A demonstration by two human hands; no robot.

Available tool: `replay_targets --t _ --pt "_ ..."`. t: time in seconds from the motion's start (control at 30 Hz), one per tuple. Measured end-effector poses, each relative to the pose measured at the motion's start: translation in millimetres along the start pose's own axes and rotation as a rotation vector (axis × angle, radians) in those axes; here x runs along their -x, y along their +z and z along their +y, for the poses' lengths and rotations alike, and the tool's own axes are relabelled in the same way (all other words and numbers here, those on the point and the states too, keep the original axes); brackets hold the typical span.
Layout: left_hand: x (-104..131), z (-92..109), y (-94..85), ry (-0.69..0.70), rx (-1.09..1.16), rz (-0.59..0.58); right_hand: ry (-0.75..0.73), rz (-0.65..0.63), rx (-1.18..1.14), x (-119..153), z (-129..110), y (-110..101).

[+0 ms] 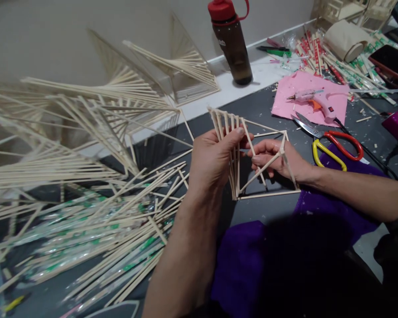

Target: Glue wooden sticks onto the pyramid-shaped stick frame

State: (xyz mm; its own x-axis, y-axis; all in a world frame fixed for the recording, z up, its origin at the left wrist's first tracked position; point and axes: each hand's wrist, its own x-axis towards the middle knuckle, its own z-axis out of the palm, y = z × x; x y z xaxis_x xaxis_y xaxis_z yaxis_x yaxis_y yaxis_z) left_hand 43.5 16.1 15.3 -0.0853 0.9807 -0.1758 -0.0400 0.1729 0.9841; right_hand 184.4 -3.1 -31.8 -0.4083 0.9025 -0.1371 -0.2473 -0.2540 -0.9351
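A small frame of wooden chopsticks (268,194) stands in front of me, with a fan of sticks along its left side. My left hand (215,150) is closed around that fan, thumb pressed near the top. Inside the frame, my right hand (278,161) pinches a single chopstick (258,164), which slants from the frame's upper edge down towards the table. The chopstick's upper end lies by my left thumb; whether it touches the frame there I cannot tell. Part of the right hand is behind the frame's front sticks.
Scissors (318,134) with red and yellow handles lie right, by a pink glue gun (328,106) on a pink sheet (285,95). A dark bottle (234,48) stands behind. Left are finished stick structures (135,92) and loose and wrapped chopsticks (119,238). Purple cloth (239,260) lies near me.
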Motion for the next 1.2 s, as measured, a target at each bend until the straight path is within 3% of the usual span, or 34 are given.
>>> replay_targets --t 0.8,1.2 --pt "1.5 0.3 1.1 -0.032 -0.021 0.027 0.086 -0.060 -0.059 -8.0 0.7 -0.6" --pt "-1.2 -4.0 -3.2 -0.018 -0.034 -0.052 0.073 -0.001 -0.037 -13.3 3.0 -1.2"
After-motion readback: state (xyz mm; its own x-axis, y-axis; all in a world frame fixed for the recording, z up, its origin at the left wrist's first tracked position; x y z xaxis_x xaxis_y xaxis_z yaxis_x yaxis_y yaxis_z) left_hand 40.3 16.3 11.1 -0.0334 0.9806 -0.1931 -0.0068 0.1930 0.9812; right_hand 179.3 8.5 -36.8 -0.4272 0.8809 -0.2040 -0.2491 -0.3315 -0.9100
